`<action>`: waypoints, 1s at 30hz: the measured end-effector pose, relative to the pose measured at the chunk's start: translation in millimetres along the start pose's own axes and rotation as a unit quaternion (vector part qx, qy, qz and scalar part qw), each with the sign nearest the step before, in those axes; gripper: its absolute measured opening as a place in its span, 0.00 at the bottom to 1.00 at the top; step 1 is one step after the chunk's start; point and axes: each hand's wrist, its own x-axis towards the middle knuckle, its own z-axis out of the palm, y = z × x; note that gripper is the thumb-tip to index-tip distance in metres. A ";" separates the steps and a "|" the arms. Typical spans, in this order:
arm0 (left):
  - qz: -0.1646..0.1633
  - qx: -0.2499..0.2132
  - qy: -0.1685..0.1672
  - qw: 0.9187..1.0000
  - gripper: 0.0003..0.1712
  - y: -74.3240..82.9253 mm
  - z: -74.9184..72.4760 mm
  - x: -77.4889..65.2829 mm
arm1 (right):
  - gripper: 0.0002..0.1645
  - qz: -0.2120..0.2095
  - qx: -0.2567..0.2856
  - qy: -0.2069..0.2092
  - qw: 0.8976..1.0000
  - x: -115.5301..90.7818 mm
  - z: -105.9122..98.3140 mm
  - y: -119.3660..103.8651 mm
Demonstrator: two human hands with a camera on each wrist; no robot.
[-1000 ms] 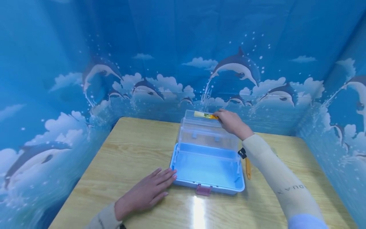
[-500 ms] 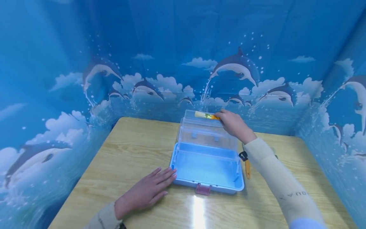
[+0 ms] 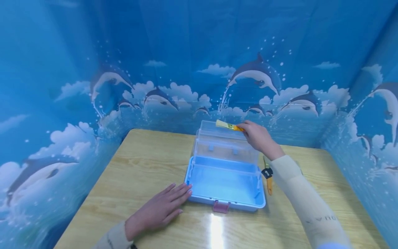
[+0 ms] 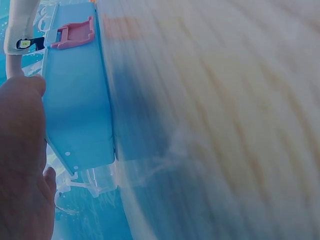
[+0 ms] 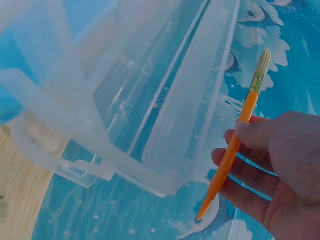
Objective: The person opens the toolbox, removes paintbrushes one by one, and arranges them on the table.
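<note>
A paintbrush (image 3: 230,126) with an orange handle and pale bristles is pinched between the thumb and fingers of my right hand (image 3: 258,139). It is held over the upper edge of a raised clear lid (image 3: 214,149), bristles pointing left. The right wrist view shows the whole paintbrush (image 5: 228,161) beside the clear plastic lid parts (image 5: 175,120). Below the lid is the open light-blue box (image 3: 224,183), a pink latch (image 3: 221,206) on its front. My left hand (image 3: 161,207) lies flat, fingers straight, its fingertips touching the box's left front corner.
Another orange-handled brush (image 3: 269,186) lies on the wooden table (image 3: 149,155) just right of the box, partly behind the right wrist. A dolphin-printed blue curtain (image 3: 174,52) hangs behind the table and at both sides.
My right hand has shifted slightly right with the paintbrush, and the brush now tilts a little more. My left hand and the box have stayed in place.
</note>
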 end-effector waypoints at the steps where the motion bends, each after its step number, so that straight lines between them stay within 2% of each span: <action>1: -0.001 -0.002 -0.001 1.000 0.38 0.3 0.3 0.1 | 0.21 0.004 0.005 0.004 1.000 -1.8 -0.2 1.2; 6: -0.005 -0.011 -0.005 1.000 0.39 1.4 0.3 -0.1 | 0.22 0.022 0.021 0.015 0.999 -10.3 -0.7 5.6; 12: -0.006 -0.006 -0.001 1.000 0.37 2.6 -0.4 -0.6 | 0.24 0.040 0.031 0.009 0.999 -19.7 -0.5 5.3; 30: -0.017 -0.017 -0.014 1.000 0.37 3.1 0.1 0.0 | 0.23 0.040 0.052 0.044 0.997 -43.0 7.3 13.0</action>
